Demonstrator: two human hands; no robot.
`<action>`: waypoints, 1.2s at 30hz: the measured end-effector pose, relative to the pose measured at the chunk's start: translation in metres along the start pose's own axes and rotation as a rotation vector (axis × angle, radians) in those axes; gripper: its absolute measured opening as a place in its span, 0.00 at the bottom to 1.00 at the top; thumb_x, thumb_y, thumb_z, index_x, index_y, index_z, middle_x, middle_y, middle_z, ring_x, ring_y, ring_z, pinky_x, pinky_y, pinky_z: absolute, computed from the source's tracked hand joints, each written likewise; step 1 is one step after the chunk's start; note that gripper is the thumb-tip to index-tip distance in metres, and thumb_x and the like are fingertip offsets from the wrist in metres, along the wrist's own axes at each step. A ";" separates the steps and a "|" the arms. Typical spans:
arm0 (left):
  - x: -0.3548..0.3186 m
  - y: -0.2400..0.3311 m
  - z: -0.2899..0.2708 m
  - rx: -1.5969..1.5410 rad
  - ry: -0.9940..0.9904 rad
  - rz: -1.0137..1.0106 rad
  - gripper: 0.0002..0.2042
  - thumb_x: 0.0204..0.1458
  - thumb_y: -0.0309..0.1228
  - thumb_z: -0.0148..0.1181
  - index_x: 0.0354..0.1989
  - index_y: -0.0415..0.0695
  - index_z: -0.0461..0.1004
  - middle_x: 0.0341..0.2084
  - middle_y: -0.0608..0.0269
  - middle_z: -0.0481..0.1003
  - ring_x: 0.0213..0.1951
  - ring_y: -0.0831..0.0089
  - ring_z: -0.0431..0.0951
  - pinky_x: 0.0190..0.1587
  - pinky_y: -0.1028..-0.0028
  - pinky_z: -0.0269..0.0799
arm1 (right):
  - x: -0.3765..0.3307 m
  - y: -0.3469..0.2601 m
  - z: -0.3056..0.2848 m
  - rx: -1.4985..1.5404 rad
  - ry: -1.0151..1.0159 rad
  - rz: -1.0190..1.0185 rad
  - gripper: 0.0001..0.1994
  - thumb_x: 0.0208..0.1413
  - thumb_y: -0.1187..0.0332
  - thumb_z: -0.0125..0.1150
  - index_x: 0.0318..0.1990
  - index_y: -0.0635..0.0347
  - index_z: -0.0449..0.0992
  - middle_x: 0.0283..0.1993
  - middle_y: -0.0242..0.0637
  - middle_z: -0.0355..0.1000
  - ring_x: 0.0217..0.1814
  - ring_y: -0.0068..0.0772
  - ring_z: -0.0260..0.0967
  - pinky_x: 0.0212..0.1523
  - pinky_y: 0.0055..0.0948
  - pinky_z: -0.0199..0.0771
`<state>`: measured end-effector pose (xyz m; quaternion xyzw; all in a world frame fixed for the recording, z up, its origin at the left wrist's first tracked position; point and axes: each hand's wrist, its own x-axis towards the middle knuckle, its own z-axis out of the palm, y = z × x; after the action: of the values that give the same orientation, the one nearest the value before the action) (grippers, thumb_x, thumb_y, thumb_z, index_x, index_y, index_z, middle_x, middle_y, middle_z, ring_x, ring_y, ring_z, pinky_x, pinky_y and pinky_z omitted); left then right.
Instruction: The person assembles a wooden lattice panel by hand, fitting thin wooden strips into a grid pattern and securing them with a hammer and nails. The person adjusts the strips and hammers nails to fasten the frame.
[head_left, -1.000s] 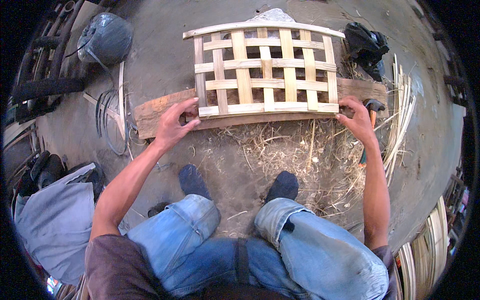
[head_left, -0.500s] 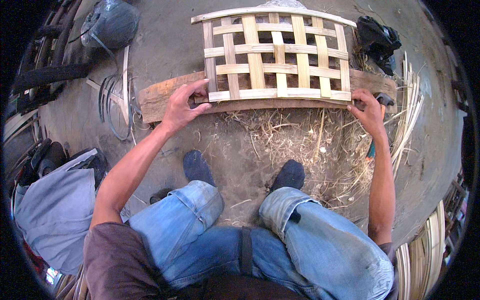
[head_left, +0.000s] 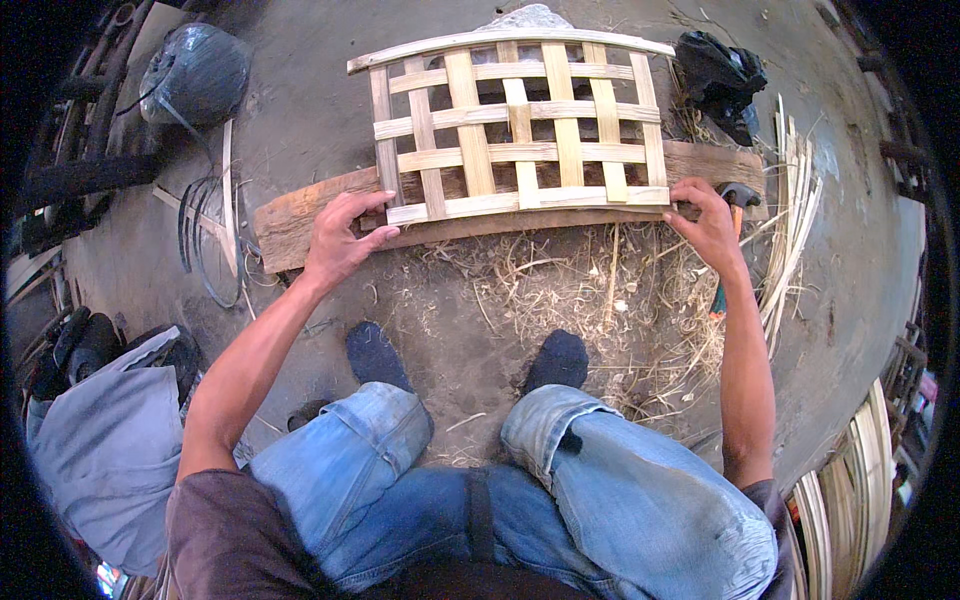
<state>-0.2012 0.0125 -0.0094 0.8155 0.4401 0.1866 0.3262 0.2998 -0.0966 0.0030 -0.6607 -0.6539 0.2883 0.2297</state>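
A woven lattice panel (head_left: 569,146) of pale bamboo strips leans over a rough wooden plank (head_left: 300,214), its long thicker strip along the far edge. My left hand (head_left: 345,235) grips the near left corner, with the thumb below and the fingers curled at the side strip. At the near right corner, my right hand (head_left: 706,222) pinches the panel's edge between thumb and fingers. The fingertips of both hands are partly hidden by the panel. Just right of my right hand lies a hammer-like tool (head_left: 738,194) with a dark head and an orange-and-green handle.
Shavings (head_left: 560,275) litter the floor between plank and feet. Long bamboo strips (head_left: 790,230) lie at the right, more (head_left: 865,480) at lower right. A black plastic bag (head_left: 718,80) is far right; a wrapped bundle (head_left: 195,72) far left. Grey cloth (head_left: 105,450) lies lower left.
The whole view has shifted, so the panel, plank and feet appear a little farther left. Both hands keep their places at the panel's near corners.
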 end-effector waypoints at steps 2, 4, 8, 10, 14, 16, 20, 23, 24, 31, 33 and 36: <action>0.001 0.001 0.002 -0.022 -0.003 -0.006 0.23 0.42 0.30 0.73 0.51 0.49 0.78 0.36 0.63 0.78 0.39 0.68 0.77 0.45 0.69 0.73 | -0.001 -0.001 -0.001 -0.002 0.011 0.010 0.14 0.42 0.78 0.70 0.40 0.63 0.77 0.43 0.39 0.73 0.49 0.38 0.72 0.53 0.32 0.69; 0.001 0.002 0.002 -0.037 -0.014 -0.053 0.23 0.42 0.30 0.73 0.51 0.49 0.78 0.35 0.63 0.78 0.38 0.69 0.76 0.45 0.69 0.74 | -0.002 0.002 -0.001 -0.001 0.017 0.010 0.14 0.43 0.77 0.70 0.40 0.63 0.77 0.43 0.39 0.73 0.49 0.38 0.72 0.52 0.32 0.69; 0.001 0.005 0.000 -0.014 -0.005 -0.055 0.23 0.42 0.29 0.73 0.51 0.49 0.78 0.34 0.64 0.78 0.39 0.71 0.76 0.44 0.71 0.74 | -0.001 0.004 0.000 0.007 0.009 0.013 0.14 0.43 0.77 0.69 0.40 0.63 0.77 0.43 0.39 0.73 0.49 0.38 0.72 0.52 0.32 0.69; 0.000 0.004 0.000 -0.006 -0.004 -0.055 0.23 0.42 0.28 0.73 0.50 0.49 0.78 0.34 0.65 0.78 0.39 0.71 0.76 0.44 0.72 0.74 | 0.000 0.000 -0.001 0.001 0.000 0.025 0.14 0.44 0.77 0.69 0.40 0.63 0.77 0.43 0.39 0.73 0.49 0.38 0.72 0.51 0.32 0.69; 0.002 0.008 0.002 -0.015 -0.009 -0.070 0.22 0.42 0.28 0.73 0.50 0.48 0.79 0.34 0.64 0.78 0.39 0.72 0.77 0.45 0.72 0.74 | -0.003 0.002 -0.002 0.010 0.019 0.007 0.14 0.44 0.77 0.69 0.40 0.63 0.77 0.43 0.39 0.74 0.48 0.38 0.72 0.51 0.32 0.69; 0.000 0.004 -0.001 0.019 0.005 -0.050 0.22 0.41 0.28 0.74 0.49 0.48 0.79 0.34 0.64 0.78 0.39 0.72 0.77 0.45 0.72 0.74 | -0.002 0.005 0.000 0.030 0.021 -0.009 0.13 0.44 0.77 0.70 0.40 0.63 0.77 0.43 0.39 0.74 0.48 0.38 0.72 0.51 0.32 0.70; -0.001 0.002 0.002 0.001 0.008 -0.064 0.22 0.42 0.29 0.74 0.49 0.46 0.78 0.34 0.64 0.78 0.39 0.72 0.77 0.45 0.71 0.74 | 0.001 0.004 -0.002 0.041 -0.009 0.029 0.13 0.44 0.77 0.70 0.40 0.62 0.78 0.43 0.39 0.74 0.48 0.39 0.72 0.51 0.32 0.70; -0.001 -0.001 0.003 -0.010 0.007 -0.051 0.22 0.43 0.29 0.73 0.49 0.45 0.78 0.35 0.62 0.77 0.39 0.71 0.77 0.45 0.72 0.74 | 0.001 0.009 -0.003 0.041 -0.015 0.004 0.13 0.45 0.77 0.69 0.41 0.62 0.78 0.44 0.37 0.74 0.47 0.35 0.72 0.48 0.30 0.70; -0.001 -0.002 0.003 -0.009 0.006 -0.050 0.22 0.43 0.29 0.73 0.49 0.45 0.78 0.36 0.62 0.77 0.39 0.71 0.77 0.45 0.72 0.74 | 0.000 0.010 -0.002 0.026 -0.018 0.004 0.13 0.46 0.78 0.69 0.41 0.63 0.77 0.45 0.35 0.73 0.46 0.31 0.71 0.45 0.27 0.70; -0.002 -0.003 0.006 -0.023 0.015 -0.032 0.22 0.44 0.29 0.73 0.51 0.45 0.77 0.37 0.61 0.77 0.40 0.71 0.77 0.45 0.72 0.75 | 0.001 0.011 -0.001 0.006 0.029 0.028 0.12 0.47 0.75 0.69 0.40 0.60 0.79 0.44 0.39 0.75 0.48 0.41 0.73 0.50 0.35 0.71; -0.003 -0.003 0.003 -0.032 0.014 -0.059 0.22 0.44 0.28 0.73 0.51 0.46 0.77 0.37 0.61 0.77 0.40 0.71 0.77 0.45 0.72 0.74 | 0.001 0.006 -0.001 -0.012 0.030 0.015 0.12 0.47 0.75 0.68 0.41 0.60 0.79 0.44 0.39 0.75 0.48 0.42 0.73 0.49 0.35 0.71; -0.003 -0.003 0.004 -0.044 0.016 -0.064 0.22 0.44 0.28 0.72 0.51 0.46 0.77 0.36 0.62 0.76 0.40 0.71 0.76 0.45 0.72 0.74 | -0.001 0.008 0.000 -0.046 0.044 -0.055 0.12 0.47 0.75 0.68 0.42 0.59 0.78 0.43 0.39 0.75 0.49 0.42 0.73 0.49 0.35 0.71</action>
<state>-0.2018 0.0093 -0.0145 0.7922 0.4642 0.1920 0.3464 0.3057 -0.0981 -0.0026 -0.6539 -0.6730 0.2520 0.2366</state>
